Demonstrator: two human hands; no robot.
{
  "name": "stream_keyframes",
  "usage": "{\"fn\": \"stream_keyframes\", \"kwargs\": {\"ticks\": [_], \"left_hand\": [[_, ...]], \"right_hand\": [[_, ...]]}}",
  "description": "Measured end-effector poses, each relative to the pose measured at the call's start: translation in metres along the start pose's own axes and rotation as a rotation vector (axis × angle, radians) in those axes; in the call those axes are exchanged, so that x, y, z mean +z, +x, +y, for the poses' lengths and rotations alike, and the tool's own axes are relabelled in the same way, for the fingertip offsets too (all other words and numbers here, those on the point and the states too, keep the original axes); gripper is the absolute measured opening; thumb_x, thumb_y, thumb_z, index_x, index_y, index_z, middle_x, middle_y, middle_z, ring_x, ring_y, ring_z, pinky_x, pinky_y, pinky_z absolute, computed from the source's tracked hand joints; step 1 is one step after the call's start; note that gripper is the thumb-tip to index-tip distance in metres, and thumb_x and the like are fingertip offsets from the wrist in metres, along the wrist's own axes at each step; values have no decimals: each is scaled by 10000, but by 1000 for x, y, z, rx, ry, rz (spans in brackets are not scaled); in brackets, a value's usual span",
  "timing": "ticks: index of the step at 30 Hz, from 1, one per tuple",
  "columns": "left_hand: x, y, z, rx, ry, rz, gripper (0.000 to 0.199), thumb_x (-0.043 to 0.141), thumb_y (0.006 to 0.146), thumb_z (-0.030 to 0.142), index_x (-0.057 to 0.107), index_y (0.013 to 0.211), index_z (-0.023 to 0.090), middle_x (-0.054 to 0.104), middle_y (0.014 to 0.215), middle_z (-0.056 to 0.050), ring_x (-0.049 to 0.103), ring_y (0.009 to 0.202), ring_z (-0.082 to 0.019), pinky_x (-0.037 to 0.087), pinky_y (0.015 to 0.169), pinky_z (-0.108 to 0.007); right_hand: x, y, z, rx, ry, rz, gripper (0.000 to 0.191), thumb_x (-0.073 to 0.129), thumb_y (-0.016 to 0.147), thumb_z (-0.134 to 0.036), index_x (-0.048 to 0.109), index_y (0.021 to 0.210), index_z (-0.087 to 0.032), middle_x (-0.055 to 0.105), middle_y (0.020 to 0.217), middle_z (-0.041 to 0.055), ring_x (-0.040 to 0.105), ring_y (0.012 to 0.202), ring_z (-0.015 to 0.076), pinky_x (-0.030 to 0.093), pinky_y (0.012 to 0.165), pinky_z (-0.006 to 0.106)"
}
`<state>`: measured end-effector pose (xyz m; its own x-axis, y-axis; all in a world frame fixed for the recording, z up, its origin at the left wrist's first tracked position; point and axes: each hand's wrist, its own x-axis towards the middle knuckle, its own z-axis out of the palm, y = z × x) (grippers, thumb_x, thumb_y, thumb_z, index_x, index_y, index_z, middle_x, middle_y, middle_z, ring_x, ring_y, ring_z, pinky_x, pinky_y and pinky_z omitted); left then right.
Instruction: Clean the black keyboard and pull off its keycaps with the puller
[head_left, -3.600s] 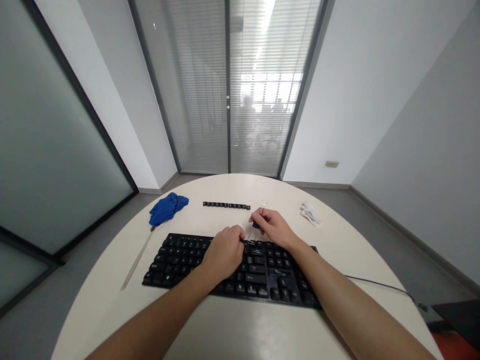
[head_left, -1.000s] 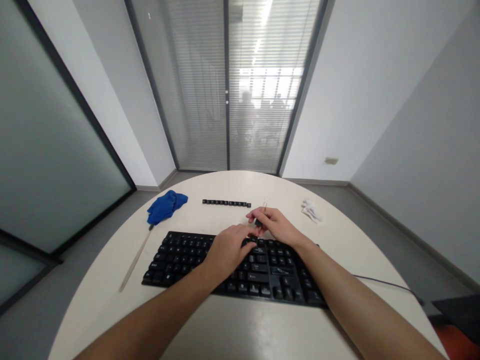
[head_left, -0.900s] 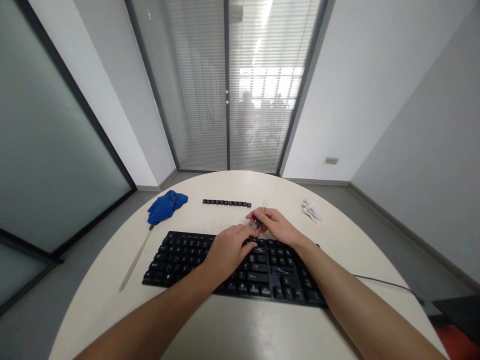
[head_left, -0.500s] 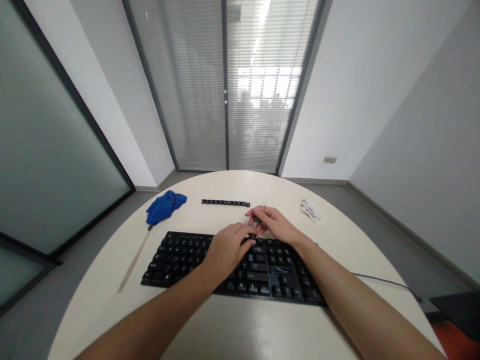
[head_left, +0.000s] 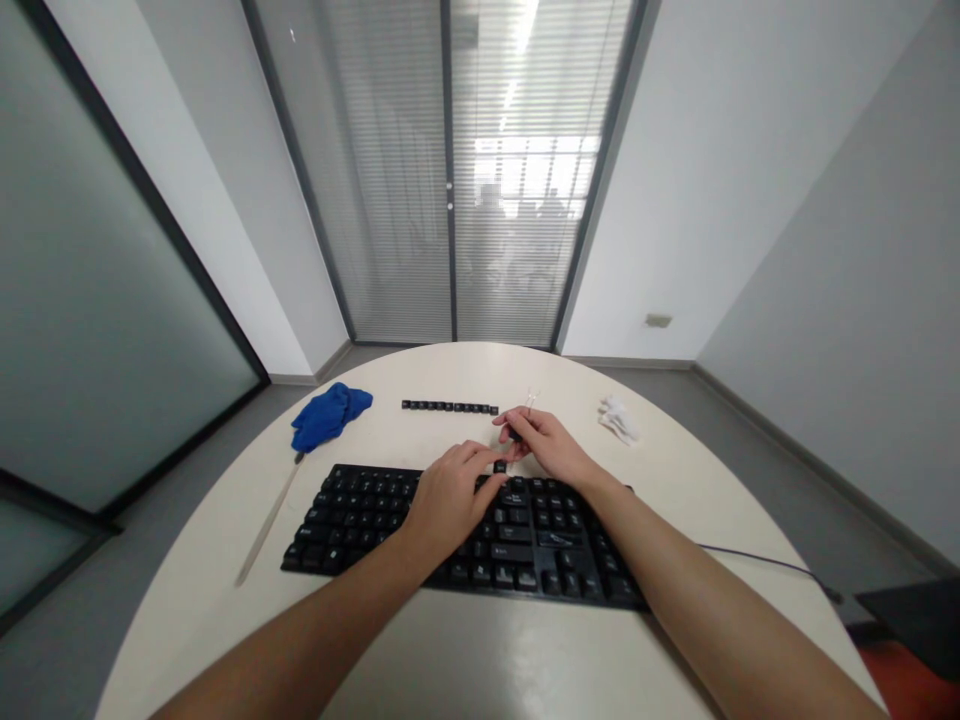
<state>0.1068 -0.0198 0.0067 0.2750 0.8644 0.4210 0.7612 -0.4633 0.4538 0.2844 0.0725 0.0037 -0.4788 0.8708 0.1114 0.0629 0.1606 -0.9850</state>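
Observation:
A black keyboard [head_left: 352,520] lies across the table under both of my forearms. My left hand [head_left: 454,490] is above its upper middle, thumb and fingers closed on a small black keycap [head_left: 500,466] just off the keyboard's back edge. Close beside it, my right hand [head_left: 541,440] is wrapped round a keycap puller [head_left: 515,435] with a dark handle, its thin wire prongs pointing away from me. Its fingertips are near the keycap; whether they touch it I cannot tell. Behind the hands stands a row of several black keycaps [head_left: 448,406].
A blue cloth [head_left: 330,415] lies at the left, with a long thin-handled brush [head_left: 268,522] beside it. Crumpled white swabs or tissue [head_left: 619,418] lie at the right. The keyboard cable [head_left: 757,556] runs off to the right. A glass partition stands beyond the round table [head_left: 487,650].
The keycap between my left fingers has come up from the keyboard's top row, slightly away from me. The right hand has shifted a little with the puller.

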Motion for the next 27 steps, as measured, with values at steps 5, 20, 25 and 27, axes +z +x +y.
{"fn": "stream_keyframes", "kwargs": {"ticks": [5, 20, 25, 27], "left_hand": [[6, 5, -11, -165, -124, 26, 202, 614, 892, 240, 674, 1080, 202, 700, 973, -35, 635, 884, -189, 502, 848, -325], [10, 6, -18, -338, -323, 58, 229, 648, 851, 260, 575, 1066, 222, 699, 892, 1, 653, 801, -154, 503, 753, -282], [10, 4, -15, -339, -239, 27, 265, 626, 862, 285, 529, 1104, 233, 704, 922, 4, 664, 849, -173, 493, 749, -296], [10, 3, -13, -308, -175, 15, 264, 604, 875, 291, 523, 1120, 237, 703, 936, -2, 665, 888, -185, 488, 751, -299]], "right_hand": [[-4, 1, 2, -91, -144, 91, 484, 469, 937, -602, 635, 1064, -166, 601, 775, 8, 561, 575, 103, 482, 589, 245], [3, -11, -10, -150, -439, -129, 326, 629, 869, -471, 729, 945, -170, 613, 686, -6, 520, 638, 137, 394, 613, 255], [0, -7, -9, -138, -537, 15, 330, 627, 864, -484, 750, 931, -186, 686, 744, 24, 573, 680, 168, 420, 646, 277], [-4, -5, -7, -85, -633, 144, 322, 625, 862, -482, 758, 919, -194, 715, 774, 45, 607, 706, 191, 434, 670, 293]]}}
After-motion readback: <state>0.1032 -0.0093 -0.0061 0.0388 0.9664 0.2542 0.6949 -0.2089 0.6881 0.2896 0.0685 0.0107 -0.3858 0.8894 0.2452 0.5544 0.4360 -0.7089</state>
